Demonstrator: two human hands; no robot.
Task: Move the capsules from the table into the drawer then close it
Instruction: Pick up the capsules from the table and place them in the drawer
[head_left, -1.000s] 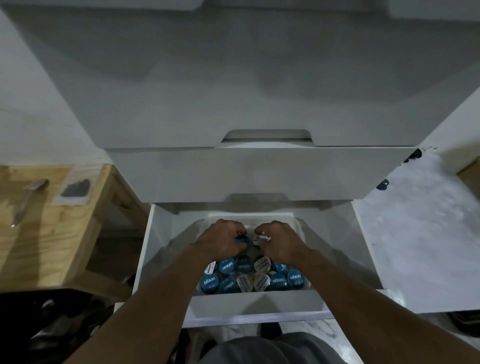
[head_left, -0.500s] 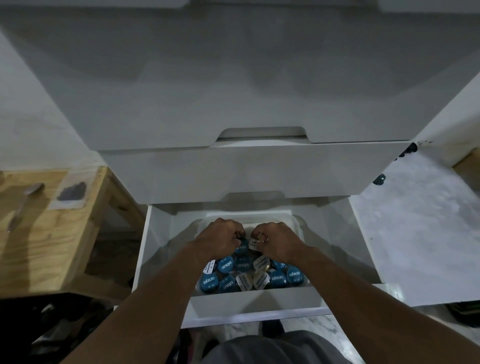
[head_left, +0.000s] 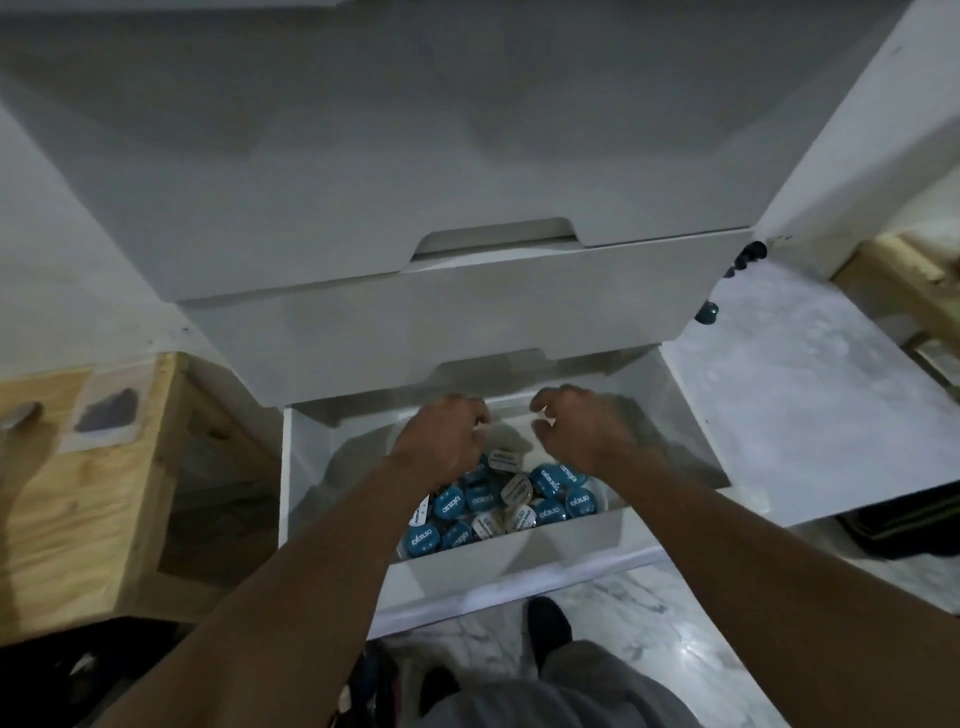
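Head view: 2 hands over 1 open drawer, lowest in a white cabinet. Left hand knuckles up, fingers curled under & hidden, so can't tell if gripping anything. Right hand loosely curled, thumb & index in a C, nothing visibly held. Both just above the capsules; contact not clear.

Capsules heaped in near part of drawer: approx 9 w/ round blue lids & white lettering, approx 5 w/ pale silvery lids. Some covered by left wrist, so count rough. Lids flat, foil-like, tilted at all angles, touching & overlapping.

Above: 2 upper drawer fronts, smooth matte white, each w/ 1 trapezoid cut-out.

Right side: 1 desk w/ grey-white marble-look top. Approx 3–4 small dark round pieces at its back corner beside cabinet, too small to ID.

Left side: 1 wooden desk, pale raw planks, carrying 1 clear square patch w/ dark blot.

Below: glossy marble-look floor, 1 dark shoe.
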